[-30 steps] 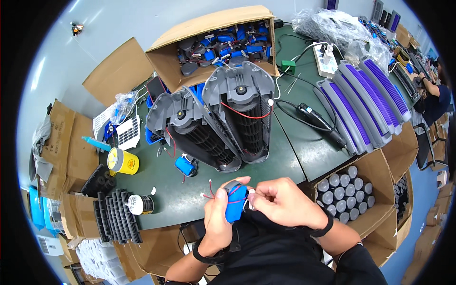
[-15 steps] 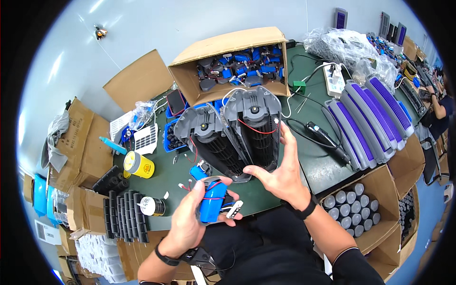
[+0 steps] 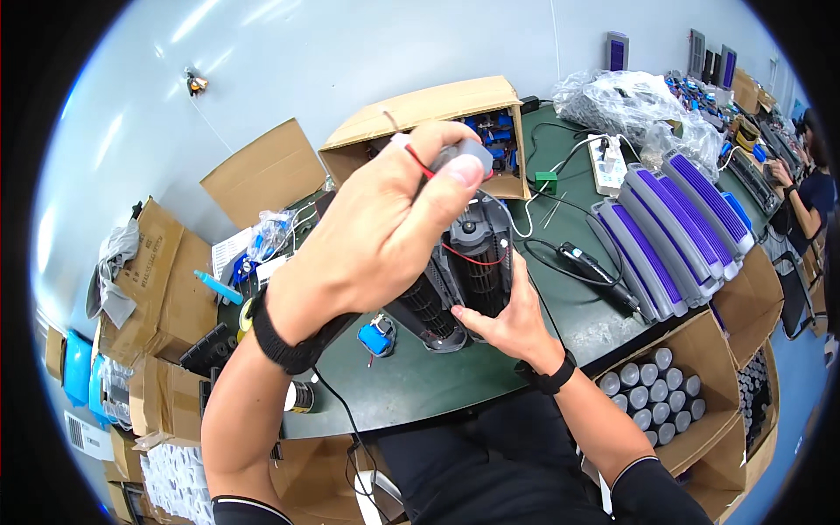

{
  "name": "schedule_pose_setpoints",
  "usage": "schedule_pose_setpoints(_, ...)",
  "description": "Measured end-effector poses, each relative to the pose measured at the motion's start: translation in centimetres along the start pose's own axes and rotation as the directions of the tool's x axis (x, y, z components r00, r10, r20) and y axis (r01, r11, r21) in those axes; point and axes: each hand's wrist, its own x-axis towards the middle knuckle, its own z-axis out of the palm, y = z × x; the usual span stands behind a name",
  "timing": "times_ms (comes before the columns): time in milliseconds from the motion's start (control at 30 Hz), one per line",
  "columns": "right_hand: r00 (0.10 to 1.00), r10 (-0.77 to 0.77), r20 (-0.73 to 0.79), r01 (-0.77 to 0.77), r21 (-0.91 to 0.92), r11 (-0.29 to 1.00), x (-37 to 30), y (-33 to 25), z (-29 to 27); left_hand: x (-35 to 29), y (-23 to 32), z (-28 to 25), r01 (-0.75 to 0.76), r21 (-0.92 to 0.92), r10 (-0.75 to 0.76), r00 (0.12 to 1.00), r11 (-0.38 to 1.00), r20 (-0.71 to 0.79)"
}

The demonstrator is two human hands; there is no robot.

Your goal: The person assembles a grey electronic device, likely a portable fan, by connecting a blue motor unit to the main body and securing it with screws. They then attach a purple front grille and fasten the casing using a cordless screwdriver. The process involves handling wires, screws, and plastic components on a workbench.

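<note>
My left hand (image 3: 376, 219) is raised high in front of me, with thumb and fingers closed on a battery pack (image 3: 472, 156). Only its grey end and a red wire show; the hand hides the rest. Below it stand two tall dark-grey fan housings with black ribbed rollers, partly covered by my left hand and wrist. My right hand (image 3: 516, 319) grips the right-hand fan housing (image 3: 479, 262) low on its side, thumb in front. A red wire crosses the top of that housing. Another blue battery pack (image 3: 377, 336) lies on the green table beside the housings.
Behind the housings is an open carton (image 3: 420, 109) of blue battery packs. Purple-and-grey panels (image 3: 669, 236) lie at the right, near a black corded tool (image 3: 599, 278) and a power strip (image 3: 606, 164). A carton of clear-capped cylinders (image 3: 652, 394) sits lower right. Another person works far right.
My left hand has risen from near the table edge to above the housings, carrying the battery pack. My right hand stays on the right-hand housing. The view has shifted slightly.
</note>
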Motion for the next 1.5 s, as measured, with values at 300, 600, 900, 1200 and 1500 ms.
schedule_pose_setpoints(300,0.999,0.033,-0.015,-0.034,-0.026,0.999,-1.5,-1.8,-2.0,1.0,0.0,2.6,-0.041,0.116,0.028,0.994,0.992,0.105)
schedule_pose_setpoints(600,0.998,0.059,0.003,-0.059,0.031,0.998,-2.1,-2.1,-2.5,1.2,0.8,3.3,-0.138,0.254,0.09,0.978,0.957,0.19)
schedule_pose_setpoints(900,0.999,0.05,0.018,-0.051,0.019,0.999,-2.4,-2.3,-2.8,-0.2,1.6,4.1,-0.183,0.384,0.086,0.963,0.905,0.257)
schedule_pose_setpoints(1200,0.998,0.046,0.042,-0.047,0.003,0.999,-2.9,-2.5,-2.8,-1.0,2.4,4.1,-0.197,0.434,0.089,0.963,0.879,0.256)
schedule_pose_setpoints(1500,1.0,0.02,0.007,-0.02,-0.005,1.0,-3.0,-2.3,-2.9,-0.9,1.8,4.7,-0.216,0.342,0.124,0.954,0.914,0.273)
